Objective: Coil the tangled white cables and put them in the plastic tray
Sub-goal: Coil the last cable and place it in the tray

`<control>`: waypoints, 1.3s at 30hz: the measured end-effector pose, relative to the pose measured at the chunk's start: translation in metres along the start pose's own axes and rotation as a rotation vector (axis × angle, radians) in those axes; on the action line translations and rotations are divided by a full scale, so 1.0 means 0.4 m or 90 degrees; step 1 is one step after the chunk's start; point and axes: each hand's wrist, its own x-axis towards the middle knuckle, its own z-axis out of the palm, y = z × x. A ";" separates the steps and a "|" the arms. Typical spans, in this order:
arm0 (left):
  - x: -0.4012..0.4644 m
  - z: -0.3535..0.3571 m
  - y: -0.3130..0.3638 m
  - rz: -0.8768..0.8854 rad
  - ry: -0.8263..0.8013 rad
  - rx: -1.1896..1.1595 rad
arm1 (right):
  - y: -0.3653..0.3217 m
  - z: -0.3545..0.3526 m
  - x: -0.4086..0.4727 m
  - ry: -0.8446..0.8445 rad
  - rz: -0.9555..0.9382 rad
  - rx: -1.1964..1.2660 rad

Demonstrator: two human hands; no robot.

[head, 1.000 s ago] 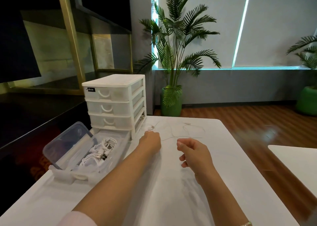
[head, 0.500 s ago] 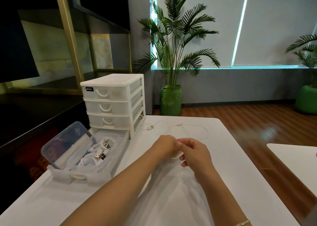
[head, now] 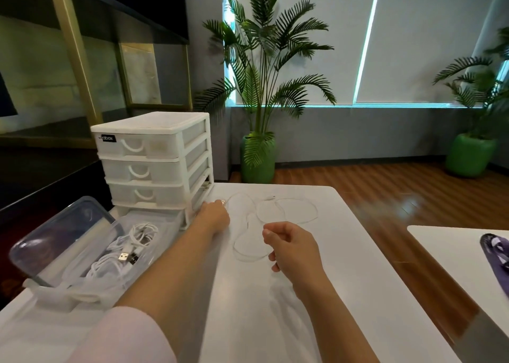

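Observation:
A thin white cable (head: 286,211) lies in loose loops on the white table (head: 275,307), past both hands. My left hand (head: 213,215) reaches to the cable's metal USB plug (head: 223,202) by the drawer unit and pinches it. My right hand (head: 292,245) hovers over the table with its fingers curled, thumb and forefinger pinched together where a loop of the cable ends. The plastic tray (head: 165,218) sits at the left, holding several coiled white cables (head: 124,255). A clear lid (head: 55,238) leans in the tray's left side.
A white three-drawer unit (head: 154,153) stands behind the tray at the table's far left. A second white table (head: 454,252) at the right carries a purple object (head: 495,249). Potted palms (head: 259,159) stand on the wooden floor beyond.
My left hand has left my right hand and moved forward and left to the cable's plug. The cable now lies spread in wider loops. The right hand stayed roughly in place.

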 end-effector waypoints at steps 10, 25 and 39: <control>-0.045 -0.007 0.033 0.033 0.043 -0.024 | 0.005 0.004 0.002 0.022 -0.016 -0.067; -0.292 -0.129 0.107 -0.092 -0.158 -0.863 | -0.018 0.021 -0.038 0.015 -0.163 -0.291; -0.331 -0.052 0.040 0.129 0.031 -0.570 | -0.031 0.014 -0.033 0.000 -0.259 -0.310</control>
